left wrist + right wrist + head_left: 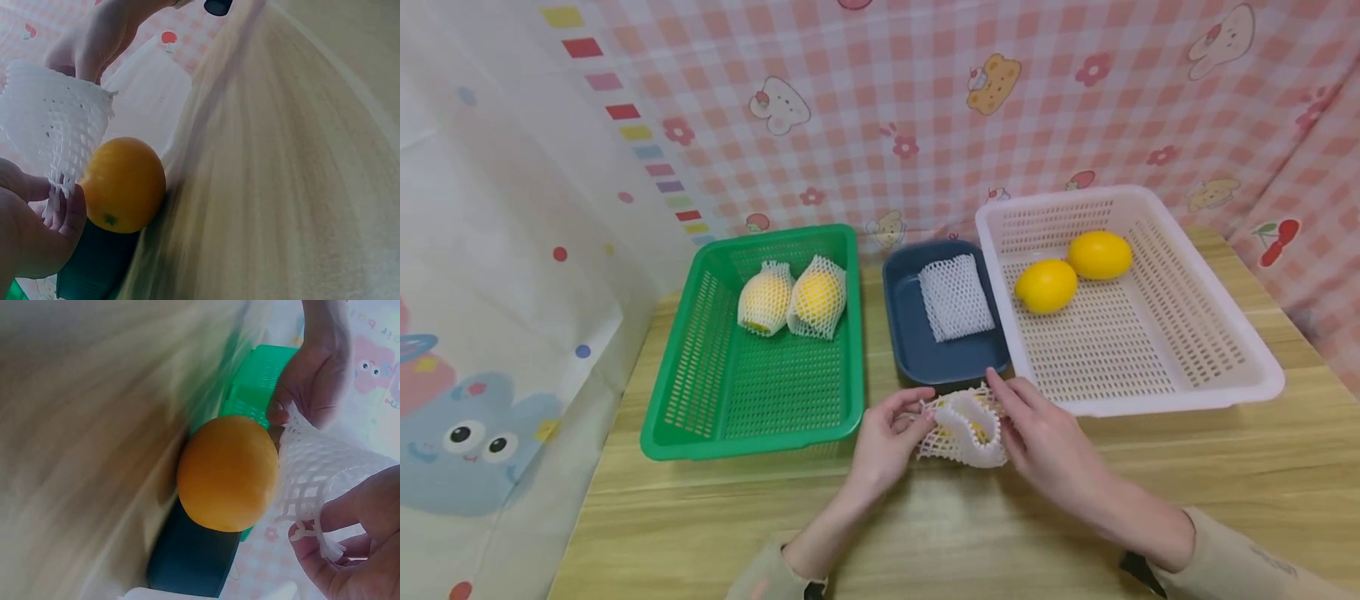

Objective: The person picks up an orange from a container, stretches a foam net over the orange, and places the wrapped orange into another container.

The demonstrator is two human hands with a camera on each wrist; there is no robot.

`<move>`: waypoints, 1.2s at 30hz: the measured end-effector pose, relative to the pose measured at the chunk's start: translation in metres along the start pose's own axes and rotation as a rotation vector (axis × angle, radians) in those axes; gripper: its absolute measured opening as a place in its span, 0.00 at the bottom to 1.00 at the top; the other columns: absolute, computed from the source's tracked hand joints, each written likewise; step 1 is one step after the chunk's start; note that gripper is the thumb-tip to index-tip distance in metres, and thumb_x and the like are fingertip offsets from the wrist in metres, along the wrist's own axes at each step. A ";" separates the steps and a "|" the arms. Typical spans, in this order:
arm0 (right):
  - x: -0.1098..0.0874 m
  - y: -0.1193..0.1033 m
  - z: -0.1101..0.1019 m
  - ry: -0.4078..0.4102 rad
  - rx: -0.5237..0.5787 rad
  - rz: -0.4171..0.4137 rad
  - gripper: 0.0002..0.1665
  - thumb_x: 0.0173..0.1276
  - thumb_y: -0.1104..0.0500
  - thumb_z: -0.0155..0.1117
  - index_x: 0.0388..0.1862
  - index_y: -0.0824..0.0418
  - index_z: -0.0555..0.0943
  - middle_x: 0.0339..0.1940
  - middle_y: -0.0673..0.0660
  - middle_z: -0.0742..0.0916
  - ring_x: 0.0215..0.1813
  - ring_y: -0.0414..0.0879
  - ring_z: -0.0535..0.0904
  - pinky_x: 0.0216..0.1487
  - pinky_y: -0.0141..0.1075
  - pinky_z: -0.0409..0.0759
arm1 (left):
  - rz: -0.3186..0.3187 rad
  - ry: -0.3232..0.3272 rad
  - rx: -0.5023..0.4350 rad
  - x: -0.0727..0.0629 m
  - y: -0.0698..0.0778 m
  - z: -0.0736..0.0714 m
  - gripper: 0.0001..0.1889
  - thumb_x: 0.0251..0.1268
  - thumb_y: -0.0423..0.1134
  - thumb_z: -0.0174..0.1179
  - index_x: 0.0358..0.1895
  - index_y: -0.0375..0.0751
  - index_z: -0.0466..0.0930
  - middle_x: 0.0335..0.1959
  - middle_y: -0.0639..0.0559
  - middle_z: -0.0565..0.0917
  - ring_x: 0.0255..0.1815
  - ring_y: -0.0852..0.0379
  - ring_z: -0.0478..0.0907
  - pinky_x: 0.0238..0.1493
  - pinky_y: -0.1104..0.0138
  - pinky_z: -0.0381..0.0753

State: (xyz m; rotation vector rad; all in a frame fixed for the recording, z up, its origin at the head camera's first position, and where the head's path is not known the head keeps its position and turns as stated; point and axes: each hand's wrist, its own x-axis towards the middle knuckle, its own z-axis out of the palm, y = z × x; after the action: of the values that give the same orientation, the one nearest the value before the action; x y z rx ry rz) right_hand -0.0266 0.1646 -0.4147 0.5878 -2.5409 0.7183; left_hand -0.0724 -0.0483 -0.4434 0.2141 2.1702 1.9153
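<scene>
A white foam net sleeve (958, 437) is stretched between my two hands at the front of the table. My left hand (880, 446) pinches its left edge, and my right hand (1048, 437) pinches its right edge. Behind the mesh, a lemon (125, 184) rests on the table; it looks orange in both wrist views and no finger visibly grips it. From the right wrist, the net's mouth hangs open beside the lemon (228, 475). A folded stack of foam nets (957, 298) lies in the dark blue tray (910, 354) just beyond my hands.
The green basket (752, 446) at left contains two netted lemons (792, 297). To the right stands a white basket (1165, 400) with two bare lemons (1047, 286), its edge against the blue tray. A pink checked cloth (865, 108) hangs behind the wooden table (1150, 467).
</scene>
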 end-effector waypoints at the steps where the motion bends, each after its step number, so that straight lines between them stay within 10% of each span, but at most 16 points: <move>1: 0.000 0.000 0.000 -0.006 -0.005 -0.005 0.40 0.54 0.79 0.73 0.69 0.75 0.76 0.47 0.59 0.87 0.34 0.39 0.79 0.35 0.29 0.86 | 0.001 0.004 0.004 0.000 0.000 0.000 0.17 0.69 0.26 0.62 0.60 0.27 0.82 0.46 0.30 0.84 0.32 0.72 0.80 0.36 0.80 0.78; 14: 0.005 -0.011 0.014 -0.187 -0.279 -0.052 0.43 0.54 0.78 0.74 0.71 0.76 0.74 0.55 0.68 0.86 0.50 0.56 0.86 0.51 0.45 0.90 | -0.005 0.078 0.100 0.005 -0.011 0.000 0.16 0.73 0.29 0.61 0.60 0.30 0.82 0.46 0.31 0.85 0.28 0.68 0.75 0.30 0.78 0.75; 36: -0.003 -0.008 0.018 -0.203 -0.207 0.010 0.29 0.70 0.62 0.69 0.67 0.74 0.78 0.55 0.66 0.88 0.53 0.56 0.87 0.52 0.47 0.90 | 0.148 0.201 0.388 0.001 -0.017 0.000 0.10 0.68 0.27 0.63 0.48 0.37 0.89 0.45 0.44 0.86 0.46 0.53 0.81 0.50 0.69 0.83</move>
State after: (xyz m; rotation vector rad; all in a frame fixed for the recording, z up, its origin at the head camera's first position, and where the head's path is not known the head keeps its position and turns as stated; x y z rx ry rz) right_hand -0.0256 0.1489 -0.4268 0.6041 -2.7614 0.4087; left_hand -0.0730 -0.0497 -0.4599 0.2657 2.7216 1.6257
